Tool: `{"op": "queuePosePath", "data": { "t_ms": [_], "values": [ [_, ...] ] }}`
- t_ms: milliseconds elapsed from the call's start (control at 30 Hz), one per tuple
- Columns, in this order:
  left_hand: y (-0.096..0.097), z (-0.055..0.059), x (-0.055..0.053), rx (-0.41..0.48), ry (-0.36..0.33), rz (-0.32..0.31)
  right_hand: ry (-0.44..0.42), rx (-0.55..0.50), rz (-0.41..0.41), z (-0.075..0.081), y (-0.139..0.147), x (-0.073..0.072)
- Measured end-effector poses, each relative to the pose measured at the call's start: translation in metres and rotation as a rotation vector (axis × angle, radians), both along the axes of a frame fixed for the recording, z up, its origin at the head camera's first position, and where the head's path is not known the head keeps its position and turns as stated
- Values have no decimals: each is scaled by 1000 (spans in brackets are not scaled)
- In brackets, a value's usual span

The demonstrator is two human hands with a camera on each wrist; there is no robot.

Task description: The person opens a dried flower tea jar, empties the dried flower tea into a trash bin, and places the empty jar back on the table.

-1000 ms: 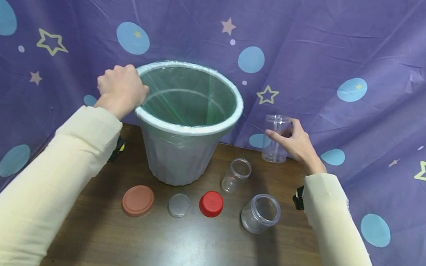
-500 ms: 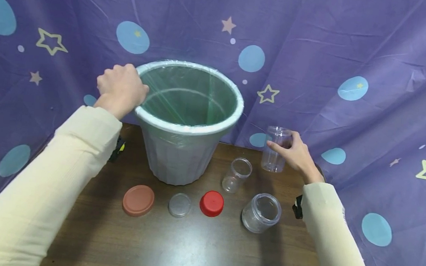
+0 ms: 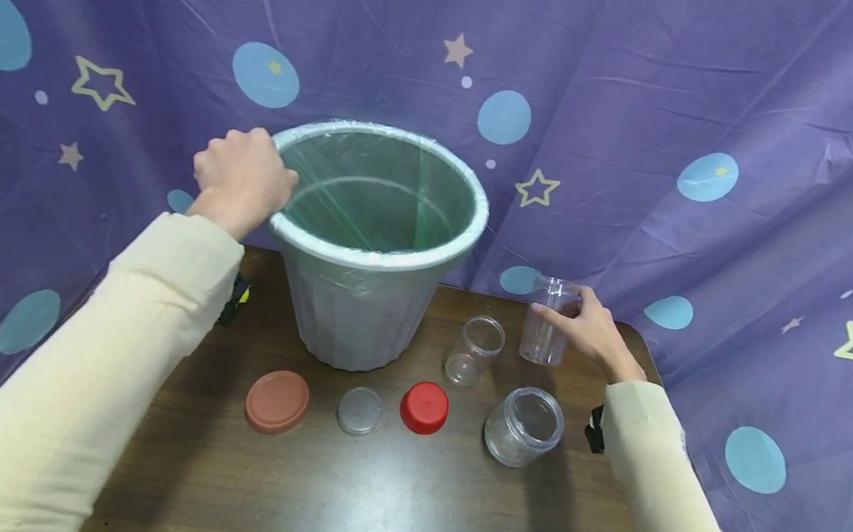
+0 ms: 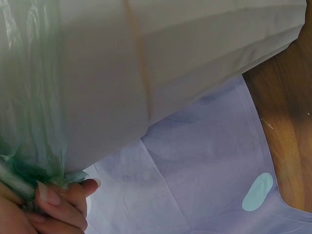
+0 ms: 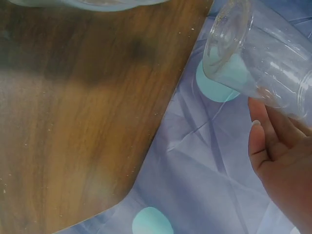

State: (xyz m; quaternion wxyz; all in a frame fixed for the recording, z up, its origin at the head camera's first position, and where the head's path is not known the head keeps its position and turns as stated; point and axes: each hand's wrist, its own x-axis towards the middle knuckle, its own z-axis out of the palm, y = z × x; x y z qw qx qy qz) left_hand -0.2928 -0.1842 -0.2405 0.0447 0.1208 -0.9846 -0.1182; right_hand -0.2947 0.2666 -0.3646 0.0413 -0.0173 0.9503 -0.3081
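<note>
At the left of the bin's rim, my left hand (image 3: 242, 172) clutches a gathered bunch of the green plastic bin liner (image 4: 36, 97), its fingers curled in the left wrist view. The liner is folded over the rim of the pale trash bin (image 3: 355, 310). My right hand (image 3: 590, 329) grips a tall clear plastic jar (image 3: 544, 338) from its right side, thumb in front. No lid shows on this jar, and its bottom stands close above the back right of the table; I cannot tell whether it touches. In the right wrist view the same jar (image 5: 273, 58) appears tilted.
A small clear jar (image 3: 475, 352) and a wide clear jar (image 3: 524, 428) stand left of my right hand. In front of the bin lie a pinkish lid (image 3: 277, 402), a clear lid (image 3: 360, 411) and a red lid (image 3: 424, 408). Behind the wooden table (image 3: 348, 502) hangs a purple curtain (image 3: 606, 80).
My right hand has lowered the tall clear jar from up against the curtain toward the table. The left hand and the bin have stayed put.
</note>
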Motion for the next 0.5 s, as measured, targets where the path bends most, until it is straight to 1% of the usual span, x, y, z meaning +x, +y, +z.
{"op": "queuePosePath", "data": {
  "t_ms": [267,500],
  "values": [
    [0,0,0,2,6,-2,-32,-12,-7,-14,3,0],
    [0,-1,1,8,8,0,-21,-35,-19,-28,2,2]
  ]
}}
